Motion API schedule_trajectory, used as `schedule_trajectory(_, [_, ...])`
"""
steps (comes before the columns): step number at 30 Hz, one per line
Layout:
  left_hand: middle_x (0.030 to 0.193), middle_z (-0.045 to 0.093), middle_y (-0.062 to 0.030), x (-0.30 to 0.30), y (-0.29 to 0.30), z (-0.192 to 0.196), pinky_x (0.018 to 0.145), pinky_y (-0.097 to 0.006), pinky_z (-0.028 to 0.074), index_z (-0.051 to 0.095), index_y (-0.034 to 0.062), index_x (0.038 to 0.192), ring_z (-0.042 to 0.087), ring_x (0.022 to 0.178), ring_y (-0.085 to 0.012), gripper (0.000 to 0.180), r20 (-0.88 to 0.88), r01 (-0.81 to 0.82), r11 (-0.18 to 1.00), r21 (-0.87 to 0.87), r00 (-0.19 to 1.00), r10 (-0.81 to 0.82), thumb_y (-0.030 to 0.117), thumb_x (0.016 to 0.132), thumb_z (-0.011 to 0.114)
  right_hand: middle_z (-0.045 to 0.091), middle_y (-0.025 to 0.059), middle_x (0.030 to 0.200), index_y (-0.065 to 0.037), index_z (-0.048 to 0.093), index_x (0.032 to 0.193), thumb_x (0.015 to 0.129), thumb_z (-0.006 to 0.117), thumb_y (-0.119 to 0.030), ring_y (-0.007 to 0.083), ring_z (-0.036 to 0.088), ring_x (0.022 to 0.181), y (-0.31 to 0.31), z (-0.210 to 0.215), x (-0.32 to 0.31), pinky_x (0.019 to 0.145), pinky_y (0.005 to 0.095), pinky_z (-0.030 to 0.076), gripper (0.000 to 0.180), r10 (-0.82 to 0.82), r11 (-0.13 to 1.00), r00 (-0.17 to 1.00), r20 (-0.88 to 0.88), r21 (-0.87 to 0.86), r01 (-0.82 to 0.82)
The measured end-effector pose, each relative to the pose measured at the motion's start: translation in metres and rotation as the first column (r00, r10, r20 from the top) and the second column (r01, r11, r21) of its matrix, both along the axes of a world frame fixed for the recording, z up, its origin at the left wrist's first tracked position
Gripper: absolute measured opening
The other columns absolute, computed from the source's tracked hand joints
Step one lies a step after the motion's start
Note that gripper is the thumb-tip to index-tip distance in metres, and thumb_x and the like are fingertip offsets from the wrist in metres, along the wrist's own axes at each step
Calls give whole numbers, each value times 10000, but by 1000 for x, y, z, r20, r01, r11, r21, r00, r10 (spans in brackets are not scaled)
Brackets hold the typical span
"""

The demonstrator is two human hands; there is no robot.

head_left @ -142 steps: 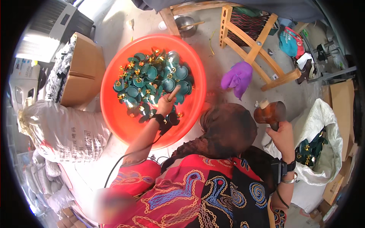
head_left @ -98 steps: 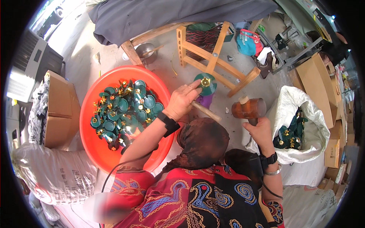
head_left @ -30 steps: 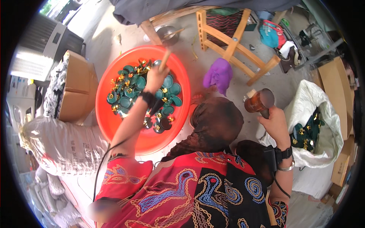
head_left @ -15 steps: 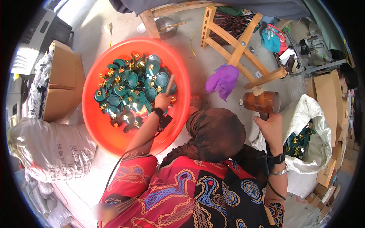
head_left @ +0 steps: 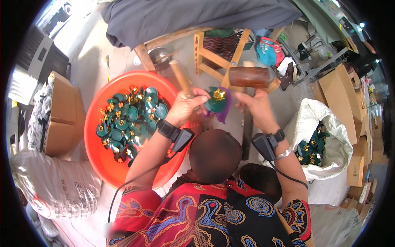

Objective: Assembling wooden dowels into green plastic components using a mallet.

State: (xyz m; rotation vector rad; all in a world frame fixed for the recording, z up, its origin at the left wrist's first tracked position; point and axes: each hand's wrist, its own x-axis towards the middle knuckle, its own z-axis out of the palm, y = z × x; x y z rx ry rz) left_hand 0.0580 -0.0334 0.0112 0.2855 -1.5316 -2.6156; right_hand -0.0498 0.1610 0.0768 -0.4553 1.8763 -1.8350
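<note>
My left hand (head_left: 187, 107) is closed, with a wooden stick (head_left: 180, 76) jutting up from it. Its fingertips also pinch a round green disc (head_left: 214, 106) that carries a shiny gold flower-shaped piece (head_left: 219, 94). Facing it, my right hand (head_left: 259, 109) grips a mallet (head_left: 249, 77) with a brown cylindrical head; the dark handle (head_left: 247, 138) runs down past the palm. Below and left of my left hand, a big red-orange basin (head_left: 94, 152) holds many similar green discs (head_left: 131, 113) with gold pieces. A purple cloth (head_left: 222, 117) shows partly behind the held disc.
On the right, a white woven sack (head_left: 339, 152) holds more green-and-gold pieces. A wooden frame (head_left: 214, 59) and a metal bowl (head_left: 159, 57) lie ahead. A cardboard box (head_left: 66, 117) and a stuffed plastic sack (head_left: 57, 183) stand on the left; cartons (head_left: 339, 88) line the right.
My left hand has risen out of the basin to the right, now with a green disc besides the stick. The mallet in my right hand has moved left towards it.
</note>
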Motion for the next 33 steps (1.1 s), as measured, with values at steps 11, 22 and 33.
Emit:
schedule_trajectory(11, [775,611,-18,-31,6,-15,518,-231,478,599,35,889,581,600,-117,110,3,93,993,72,996,-94,121,830,635,558,47,699,-23,525,855,733,653,-8,128,553,561,-2,-29,-25,445,255,438,178,35,997,945,326,-71,-13])
schedule_trajectory(22, [743,584,-21,-52,21,13,574,-222,373,609,10,757,470,649,-75,409,-160,-384,778,-498,922,352,385,897,528,532,61,660,-9,508,825,693,639,44,139,531,505,-14,-42,-28,435,270,442,194,-13,1000,941,339,20,7])
schedule_trajectory(33, [640,544,-11,-79,44,9,546,-235,400,610,14,773,500,600,-88,352,-238,-301,780,-548,950,200,343,885,561,513,59,653,-13,501,808,670,644,65,150,526,500,-15,-42,-29,421,269,433,213,-31,999,947,320,17,27])
